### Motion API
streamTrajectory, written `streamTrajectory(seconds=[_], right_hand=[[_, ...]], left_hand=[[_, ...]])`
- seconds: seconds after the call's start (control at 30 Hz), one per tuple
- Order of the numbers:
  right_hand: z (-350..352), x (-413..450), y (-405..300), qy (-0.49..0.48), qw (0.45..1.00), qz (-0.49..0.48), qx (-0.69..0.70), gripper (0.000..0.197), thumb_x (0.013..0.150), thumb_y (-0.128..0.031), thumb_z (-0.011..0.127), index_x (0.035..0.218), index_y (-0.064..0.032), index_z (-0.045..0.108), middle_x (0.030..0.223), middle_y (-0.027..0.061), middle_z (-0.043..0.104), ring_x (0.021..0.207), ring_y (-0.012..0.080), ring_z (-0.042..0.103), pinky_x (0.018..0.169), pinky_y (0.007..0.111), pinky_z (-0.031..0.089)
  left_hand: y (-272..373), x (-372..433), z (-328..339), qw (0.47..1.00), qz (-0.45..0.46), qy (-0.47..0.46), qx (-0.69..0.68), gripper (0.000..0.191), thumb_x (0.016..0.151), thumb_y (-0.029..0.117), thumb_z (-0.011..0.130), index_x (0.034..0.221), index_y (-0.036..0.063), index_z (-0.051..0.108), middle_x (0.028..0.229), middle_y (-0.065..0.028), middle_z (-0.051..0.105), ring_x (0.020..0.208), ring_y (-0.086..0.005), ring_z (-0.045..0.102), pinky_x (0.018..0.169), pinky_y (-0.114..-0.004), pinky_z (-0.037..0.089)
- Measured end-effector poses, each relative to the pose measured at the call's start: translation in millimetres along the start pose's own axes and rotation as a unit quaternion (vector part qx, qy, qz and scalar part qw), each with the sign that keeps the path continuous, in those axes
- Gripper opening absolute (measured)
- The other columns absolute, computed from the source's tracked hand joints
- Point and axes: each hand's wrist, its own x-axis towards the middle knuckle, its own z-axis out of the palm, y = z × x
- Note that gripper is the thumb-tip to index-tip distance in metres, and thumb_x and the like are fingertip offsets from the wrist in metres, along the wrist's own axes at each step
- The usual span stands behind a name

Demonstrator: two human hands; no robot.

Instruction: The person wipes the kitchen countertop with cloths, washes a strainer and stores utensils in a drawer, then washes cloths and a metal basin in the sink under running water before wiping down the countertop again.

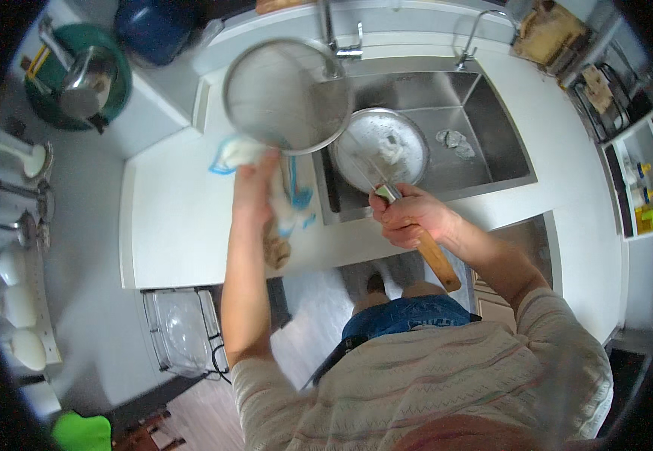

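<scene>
My right hand [411, 214] is closed around the wooden handle of a round mesh strainer [287, 93], which is held up over the sink's left edge and the counter. My left hand [256, 186], blurred, touches or nearly touches a white cloth with blue edging [242, 152]; whether it holds the cloth I cannot tell. Part of the cloth lies below the strainer's rim. In the steel sink [439, 113] stands a round metal bowl [382, 149] of sudsy water with something whitish in it. A crumpled clear thing [456, 142] lies on the sink floor.
Behind the sink stand a chrome faucet [349, 52] and a thin curved tap [464, 56]. A green basin [78, 73] with a metal pot is at the upper left. Utensils hang along the left wall. A stove [602, 101] and a white shelf with bottles [642, 175] are at the right.
</scene>
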Motion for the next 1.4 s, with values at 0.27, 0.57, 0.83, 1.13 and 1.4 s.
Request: streamTrajectory(seconds=[0.27,0.57,0.83,1.13,1.4], right_hand=[[-20,-120,9,-0.038,0.985,-0.121,0.114,0.015,0.071,0.001,0.047,0.076,-0.0074,0.037,0.046,-0.0004,0.03,0.029,0.0069,0.031,0.028,0.024,0.019],[-4,-271,130,0.015,0.968,-0.211,0.133,0.015,0.071,0.004,0.048,0.075,-0.0053,0.037,0.05,0.0012,0.033,0.031,0.0074,0.032,0.029,0.023,0.021],[51,-422,285,0.14,0.969,-0.203,0.013,0.017,0.067,0.003,0.054,0.072,-0.0048,0.041,0.054,0.001,0.042,0.036,0.0061,0.037,0.033,0.02,0.026],[136,-495,420,0.286,0.935,-0.201,-0.054,0.014,0.07,0.003,0.057,0.075,-0.0044,0.046,0.063,-0.0048,0.042,0.053,0.0033,0.037,0.047,0.019,0.03],[112,-504,567,0.536,0.822,-0.139,0.131,0.01,0.066,-0.001,0.051,0.075,-0.0045,0.046,0.052,-0.0011,0.042,0.038,0.0075,0.039,0.032,0.021,0.029]], left_hand=[[3,-18,-65,0.813,0.019,0.01,0.583,0.027,0.073,0.02,0.061,0.092,0.0008,0.058,0.082,-0.0111,0.059,0.076,-0.021,0.055,0.072,-0.029,0.042],[-55,-108,-23,0.706,0.278,0.037,0.65,0.027,0.068,0.014,0.06,0.093,0.0024,0.058,0.108,-0.0183,0.05,0.104,-0.032,0.044,0.086,-0.038,0.038],[-188,-217,34,0.652,0.456,-0.22,0.565,0.026,0.066,0.018,0.065,0.088,0.0069,0.058,0.101,-0.0136,0.052,0.094,-0.0317,0.048,0.081,-0.042,0.038],[-200,-358,116,0.66,0.169,-0.484,0.55,0.024,0.068,0.015,0.061,0.09,0.0059,0.058,0.104,-0.0132,0.049,0.1,-0.0292,0.042,0.083,-0.039,0.035],[-289,-424,96,0.536,0.278,-0.59,0.536,0.025,0.067,0.013,0.06,0.091,0.0072,0.06,0.088,-0.0128,0.057,0.085,-0.0291,0.052,0.074,-0.037,0.041]])
